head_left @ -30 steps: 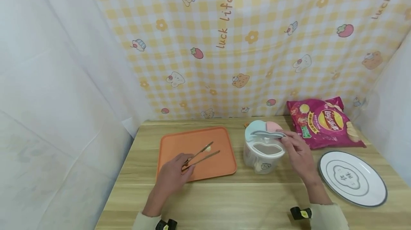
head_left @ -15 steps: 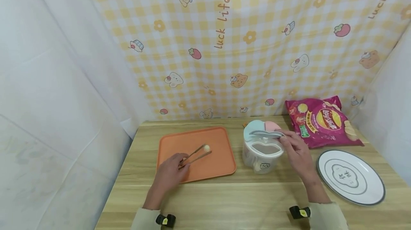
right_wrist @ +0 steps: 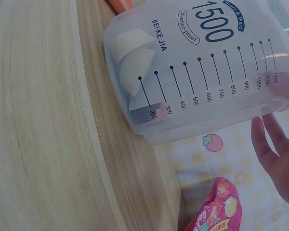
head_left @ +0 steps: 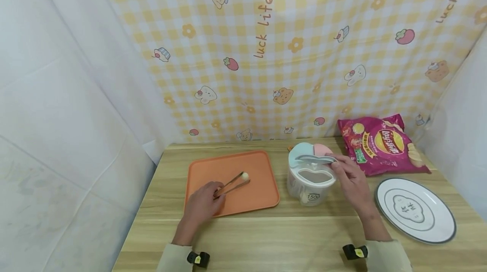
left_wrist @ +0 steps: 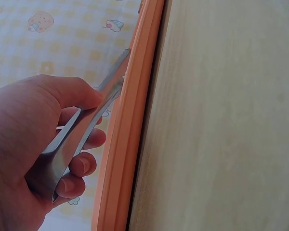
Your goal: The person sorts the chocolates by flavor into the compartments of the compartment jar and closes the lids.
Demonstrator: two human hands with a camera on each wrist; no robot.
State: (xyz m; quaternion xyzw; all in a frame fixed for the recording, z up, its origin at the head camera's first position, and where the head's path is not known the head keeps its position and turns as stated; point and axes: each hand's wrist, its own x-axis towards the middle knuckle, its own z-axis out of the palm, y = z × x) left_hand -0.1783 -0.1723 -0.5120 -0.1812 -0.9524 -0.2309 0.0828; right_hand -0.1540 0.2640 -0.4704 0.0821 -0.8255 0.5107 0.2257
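My left hand (head_left: 203, 202) grips metal tongs (left_wrist: 77, 127) over the orange tray (head_left: 262, 198), with thumb and fingers round the two arms. The tips stand apart. A small round cream-coloured piece (head_left: 245, 176) lies on the tray beside the far tip. My right hand (head_left: 354, 183) pinches the raised grey flap (head_left: 317, 159) of a clear storage container (head_left: 298, 181), leaving that compartment uncovered. In the right wrist view, a few white chunks (right_wrist: 135, 62) show low inside the container through its marked wall.
A magenta chip bag (head_left: 380, 145) lies behind my right hand, against the patterned cloth (head_left: 289, 65). The white oval plate (head_left: 433, 217) sits at the table's right. Light blue (head_left: 302, 149) and pink (head_left: 322, 149) lids cover other container compartments.
The tongs have drawn back toward me and left, so the cream piece now sits at the far tip instead of between the arms. My right hand has kept the flap raised.
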